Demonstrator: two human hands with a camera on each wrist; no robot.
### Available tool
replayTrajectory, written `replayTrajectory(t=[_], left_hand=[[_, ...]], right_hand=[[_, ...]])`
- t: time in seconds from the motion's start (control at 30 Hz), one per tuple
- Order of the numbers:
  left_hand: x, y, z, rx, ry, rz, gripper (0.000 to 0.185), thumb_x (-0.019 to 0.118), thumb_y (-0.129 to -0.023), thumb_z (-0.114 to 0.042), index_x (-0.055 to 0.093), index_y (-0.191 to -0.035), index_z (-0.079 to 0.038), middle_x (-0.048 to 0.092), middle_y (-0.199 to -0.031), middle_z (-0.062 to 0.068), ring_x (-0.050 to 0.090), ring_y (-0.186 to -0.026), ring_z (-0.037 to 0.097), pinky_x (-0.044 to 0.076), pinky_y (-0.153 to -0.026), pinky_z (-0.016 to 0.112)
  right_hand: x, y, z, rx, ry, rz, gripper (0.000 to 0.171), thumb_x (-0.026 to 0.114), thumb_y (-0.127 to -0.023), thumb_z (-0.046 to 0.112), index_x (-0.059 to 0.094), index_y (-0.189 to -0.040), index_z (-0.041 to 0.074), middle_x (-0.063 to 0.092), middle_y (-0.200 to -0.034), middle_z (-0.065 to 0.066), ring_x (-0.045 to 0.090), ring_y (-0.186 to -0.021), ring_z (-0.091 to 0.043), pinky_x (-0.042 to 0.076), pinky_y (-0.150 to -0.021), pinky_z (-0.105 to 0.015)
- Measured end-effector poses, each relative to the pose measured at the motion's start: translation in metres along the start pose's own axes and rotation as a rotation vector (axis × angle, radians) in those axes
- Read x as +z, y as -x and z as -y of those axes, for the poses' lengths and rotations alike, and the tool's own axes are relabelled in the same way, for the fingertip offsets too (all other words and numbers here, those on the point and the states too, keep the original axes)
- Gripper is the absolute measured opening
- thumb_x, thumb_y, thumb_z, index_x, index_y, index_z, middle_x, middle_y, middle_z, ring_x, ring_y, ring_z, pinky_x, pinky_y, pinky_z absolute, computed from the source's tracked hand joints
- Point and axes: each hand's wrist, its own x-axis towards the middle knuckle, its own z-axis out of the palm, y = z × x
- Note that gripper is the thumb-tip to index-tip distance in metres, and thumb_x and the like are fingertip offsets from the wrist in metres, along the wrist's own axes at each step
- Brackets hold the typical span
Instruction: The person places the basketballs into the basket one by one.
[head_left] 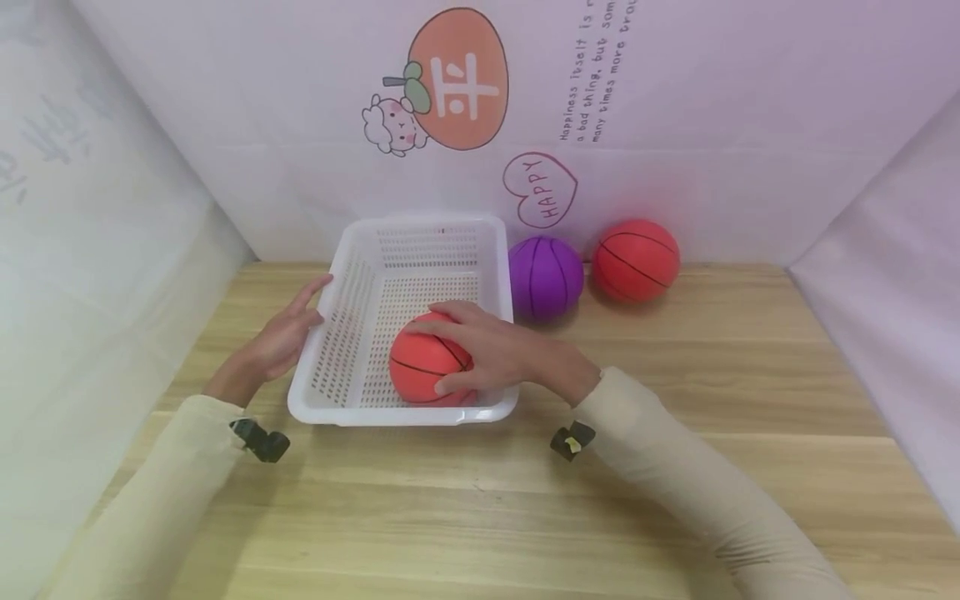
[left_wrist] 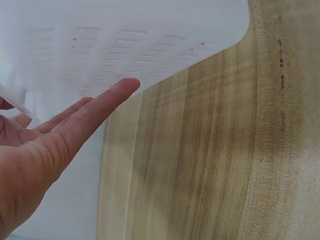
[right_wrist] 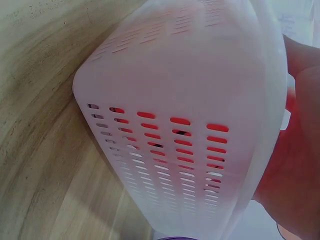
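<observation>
Head: R hand [head_left: 491, 346], fingers curled round red ball [head_left: 420, 371] in white basket [head_left: 405, 416], near R corner; L hand [head_left: 281, 337] at L rim. Purple ball [head_left: 546, 279], 2nd red ball [head_left: 636, 260] on tabletop [head_left: 450, 517]. L wrist: fingers straight by basket wall. R wrist: ball visible thru slots.

A wooden table [head_left: 480, 512] carries everything here, its top pale yellow-brown, with grain running from side to side and straight lines between lighter and darker strips; the left wrist view also picks out a row of small dark marks in the wood. Left of the middle, towards the back, a white plastic basket [head_left: 405, 416] stands upright on it, with slotted walls and rounded corners. Just beside the basket's right wall sits a purple ball [head_left: 547, 279] with dark lines, and right of that, near the back edge, a red ball [head_left: 636, 260] lined in black
</observation>
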Motion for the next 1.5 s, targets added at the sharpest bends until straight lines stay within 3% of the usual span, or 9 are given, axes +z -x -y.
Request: replayTrajectory(t=[0.1, 0.3, 0.63, 0.93, 1.27, 1.5], left_hand=[[0.001, 0.001, 0.000, -0.002, 0.000, -0.005, 0.066, 0.018, -0.103, -0.003, -0.009, -0.160, -0.022, 0.017, -0.157, 0.032, 0.031, -0.135, 0.055, 0.049, -0.094, 0.048], [0.003, 0.000, 0.001, -0.001, 0.006, 0.000, 0.067, 0.018, -0.102, -0.002, -0.009, -0.160, -0.023, 0.013, -0.159, 0.032, 0.029, -0.137, 0.055, 0.042, -0.099, 0.059], [0.003, -0.003, 0.001, -0.012, 0.003, -0.001, 0.068, 0.019, -0.102, -0.002, -0.009, -0.160, -0.024, 0.012, -0.159, 0.032, 0.029, -0.137, 0.055, 0.041, -0.099, 0.059], [0.005, -0.004, -0.001, -0.015, 0.003, 0.004, 0.068, 0.019, -0.103, -0.003, -0.010, -0.160, -0.024, 0.011, -0.160, 0.032, 0.027, -0.138, 0.054, 0.039, -0.101, 0.058], [0.005, -0.001, -0.003, -0.015, -0.013, 0.002, 0.067, 0.019, -0.104, -0.004, -0.011, -0.160, -0.025, 0.011, -0.160, 0.031, 0.027, -0.138, 0.054, 0.047, -0.097, 0.047], [0.004, -0.001, -0.001, -0.014, -0.029, 0.001, 0.067, 0.019, -0.104, -0.005, -0.011, -0.160, -0.026, 0.009, -0.160, 0.031, 0.026, -0.138, 0.055, 0.048, -0.096, 0.045]], right_hand=[[0.000, 0.000, -0.001, -0.013, -0.012, -0.012, 0.071, 0.070, -0.090, 0.047, 0.043, -0.152, 0.025, 0.032, -0.154, -0.017, 0.026, -0.143, -0.029, 0.035, -0.109, -0.050], [-0.003, 0.005, -0.002, -0.014, -0.013, -0.046, 0.067, 0.069, -0.091, 0.048, 0.047, -0.150, 0.024, 0.035, -0.154, -0.014, 0.028, -0.143, -0.027, 0.034, -0.111, -0.047], [-0.018, 0.018, -0.004, 0.060, -0.039, -0.137, 0.070, 0.070, -0.092, 0.047, 0.043, -0.153, 0.026, 0.037, -0.155, -0.009, 0.031, -0.143, -0.025, 0.036, -0.110, -0.050], [-0.026, 0.028, -0.016, 0.035, 0.011, -0.215, 0.068, 0.070, -0.092, 0.044, 0.046, -0.150, 0.020, 0.039, -0.153, -0.011, 0.032, -0.142, -0.026, 0.034, -0.111, -0.051], [-0.035, 0.052, -0.030, 0.057, -0.017, -0.326, 0.073, 0.077, -0.087, 0.035, 0.046, -0.150, 0.015, 0.042, -0.151, -0.008, 0.035, -0.140, -0.024, 0.034, -0.110, -0.051], [-0.041, 0.068, -0.041, 0.110, -0.019, -0.346, 0.076, 0.076, -0.087, 0.043, 0.045, -0.152, 0.020, 0.040, -0.152, -0.008, 0.036, -0.139, -0.025, 0.039, -0.106, -0.057]])
